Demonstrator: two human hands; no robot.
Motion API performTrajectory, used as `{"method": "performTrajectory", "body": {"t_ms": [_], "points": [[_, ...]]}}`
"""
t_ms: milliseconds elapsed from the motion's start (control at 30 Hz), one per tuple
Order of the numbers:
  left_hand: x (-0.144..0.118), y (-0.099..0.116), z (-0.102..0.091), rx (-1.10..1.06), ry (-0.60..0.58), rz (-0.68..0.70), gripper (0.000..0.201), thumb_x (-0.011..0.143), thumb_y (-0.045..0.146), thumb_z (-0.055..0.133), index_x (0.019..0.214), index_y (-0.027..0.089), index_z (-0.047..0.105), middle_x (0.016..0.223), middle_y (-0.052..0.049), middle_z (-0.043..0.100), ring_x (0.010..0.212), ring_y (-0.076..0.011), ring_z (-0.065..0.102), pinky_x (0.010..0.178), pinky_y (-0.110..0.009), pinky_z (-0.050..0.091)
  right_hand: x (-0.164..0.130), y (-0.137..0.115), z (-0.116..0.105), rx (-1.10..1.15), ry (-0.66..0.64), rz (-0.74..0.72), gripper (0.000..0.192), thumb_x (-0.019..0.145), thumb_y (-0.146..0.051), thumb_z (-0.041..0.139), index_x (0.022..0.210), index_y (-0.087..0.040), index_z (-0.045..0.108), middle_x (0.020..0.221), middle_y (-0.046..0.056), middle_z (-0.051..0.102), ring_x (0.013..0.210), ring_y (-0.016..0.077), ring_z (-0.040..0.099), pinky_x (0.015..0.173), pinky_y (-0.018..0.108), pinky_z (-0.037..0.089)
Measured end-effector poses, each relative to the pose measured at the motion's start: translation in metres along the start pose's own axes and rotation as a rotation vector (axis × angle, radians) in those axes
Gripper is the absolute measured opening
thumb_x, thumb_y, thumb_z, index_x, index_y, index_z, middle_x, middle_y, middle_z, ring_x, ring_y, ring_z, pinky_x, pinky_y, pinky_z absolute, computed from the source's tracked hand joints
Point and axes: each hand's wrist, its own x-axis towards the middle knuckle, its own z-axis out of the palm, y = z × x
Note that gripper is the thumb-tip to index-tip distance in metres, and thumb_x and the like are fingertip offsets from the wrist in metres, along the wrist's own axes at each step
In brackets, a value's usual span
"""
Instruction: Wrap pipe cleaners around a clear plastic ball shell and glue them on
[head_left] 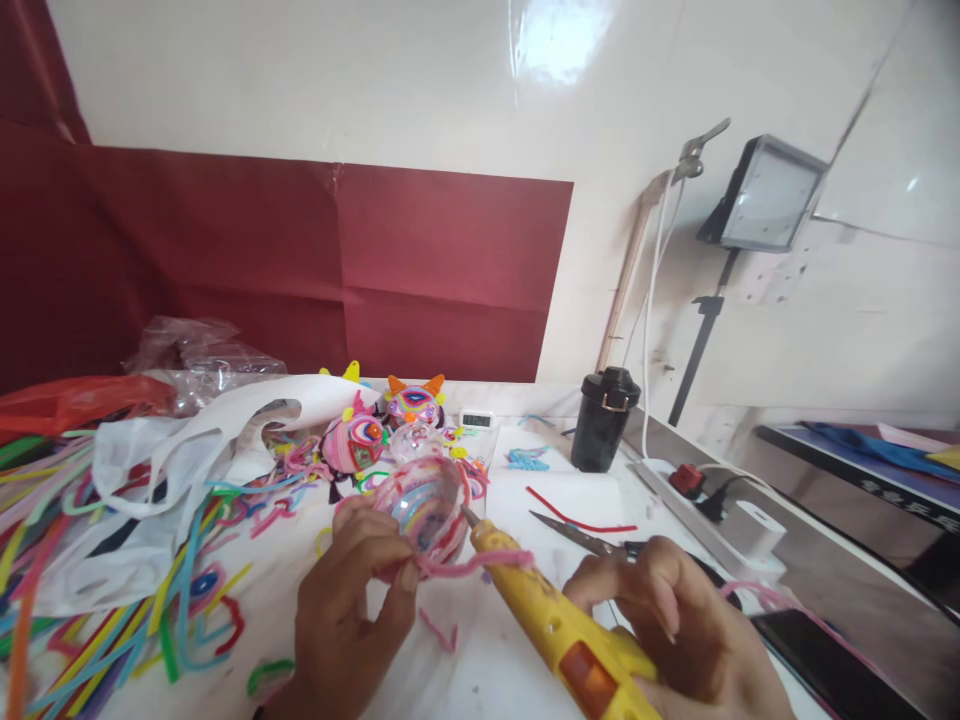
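Note:
My left hand (346,610) holds a clear plastic half-ball (424,505) partly wrapped in pink and red pipe cleaner, fingers pinching its lower rim. My right hand (679,625) grips a yellow glue gun (559,620) with an orange trigger; its metal tip touches the ball's right edge. A pink pipe cleaner strand (469,565) runs from the ball across the gun's nose. Behind the ball stand finished colourful figures with horns (412,402) and swirled eyes.
Loose pipe cleaners (112,610) and a white plastic bag (157,470) fill the left side. Scissors (577,537), a red strand, a black cup (604,418), a power strip (701,500) and a phone (825,665) lie to the right. A lamp on a stand (765,195) rises behind.

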Motion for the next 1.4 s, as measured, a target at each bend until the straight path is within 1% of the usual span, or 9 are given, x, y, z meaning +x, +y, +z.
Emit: {"method": "performTrajectory", "body": {"t_ms": [433,567,700,767,867,1033,1200,1333,1400], "points": [[-0.001,0.000,0.000,0.002,-0.017,0.019,0.019,0.079,0.001,0.053,0.078,0.021,0.054,0.069,0.004,0.055,0.069,-0.0131,0.055,0.084,-0.035,0.042,0.006,-0.002,-0.009,-0.097,-0.097,-0.073,0.037,0.079,-0.026,0.072,0.079,-0.027,0.035,0.092,0.004,0.067,0.084,0.0225,0.066,0.053,0.024,0.048],[-0.002,-0.002,0.000,-0.005,-0.018,0.010,0.019,0.079,0.002,0.053,0.078,0.021,0.055,0.070,0.003,0.056,0.070,-0.0137,0.056,0.086,-0.036,0.041,0.009,0.004,-0.012,-0.151,-0.096,-0.182,0.033,0.079,-0.030,0.072,0.084,-0.029,0.039,0.097,0.004,0.066,0.090,0.0229,0.065,0.062,0.029,0.053],[-0.001,-0.004,0.000,-0.046,-0.001,-0.021,0.019,0.081,0.003,0.053,0.077,0.021,0.055,0.068,0.003,0.055,0.069,-0.0136,0.055,0.080,-0.033,0.044,0.016,0.009,-0.013,-0.255,-0.058,-0.313,0.033,0.080,-0.019,0.069,0.087,-0.029,0.038,0.102,0.004,0.064,0.094,0.0209,0.063,0.062,0.026,0.053],[-0.001,-0.005,0.000,-0.071,0.007,-0.048,0.017,0.082,0.005,0.054,0.077,0.021,0.056,0.069,0.003,0.055,0.070,-0.0140,0.055,0.076,-0.031,0.045,0.019,0.012,-0.010,-0.335,0.009,-0.288,0.032,0.080,-0.018,0.066,0.087,-0.029,0.037,0.102,0.004,0.061,0.094,0.0196,0.060,0.062,0.025,0.052],[-0.002,-0.008,0.000,-0.064,0.036,-0.109,0.014,0.083,0.009,0.055,0.076,0.021,0.057,0.071,0.001,0.056,0.073,-0.0151,0.057,0.070,-0.028,0.047,0.023,0.018,-0.004,-0.503,0.047,-0.124,0.026,0.078,-0.019,0.062,0.086,-0.027,0.038,0.097,0.003,0.056,0.091,0.0188,0.057,0.062,0.024,0.051],[-0.001,-0.011,0.000,-0.042,0.104,-0.226,0.015,0.083,0.014,0.054,0.070,0.020,0.058,0.071,0.000,0.058,0.071,-0.0158,0.057,0.059,-0.026,0.047,0.025,0.027,0.002,-0.985,-0.164,-0.032,0.031,0.061,-0.005,0.055,0.080,-0.024,0.038,0.084,-0.001,0.056,0.074,0.0164,0.053,0.066,0.027,0.045],[0.000,-0.010,-0.001,-0.015,0.087,-0.266,0.015,0.082,0.016,0.055,0.068,0.020,0.058,0.069,0.000,0.059,0.067,-0.0152,0.058,0.058,-0.025,0.047,0.024,0.027,0.012,-1.191,-0.305,0.082,0.036,0.055,-0.001,0.054,0.081,-0.023,0.042,0.090,0.004,0.060,0.083,0.0225,0.058,0.072,0.033,0.046],[0.001,-0.008,-0.001,0.022,0.032,-0.258,0.016,0.083,0.017,0.054,0.068,0.020,0.056,0.068,0.000,0.058,0.065,-0.0154,0.056,0.057,-0.026,0.045,0.025,0.025,0.016,-1.325,-0.435,0.028,0.035,0.054,-0.001,0.059,0.082,-0.021,0.050,0.088,0.007,0.064,0.083,0.0288,0.059,0.077,0.042,0.047],[0.001,-0.007,0.000,0.044,-0.002,-0.226,0.017,0.084,0.016,0.053,0.068,0.020,0.055,0.067,0.000,0.056,0.065,-0.0151,0.055,0.060,-0.028,0.044,0.025,0.021,0.015,-1.280,-0.407,-0.090,0.029,0.063,-0.006,0.062,0.086,-0.021,0.052,0.090,0.008,0.063,0.083,0.0293,0.060,0.077,0.044,0.047]]}}
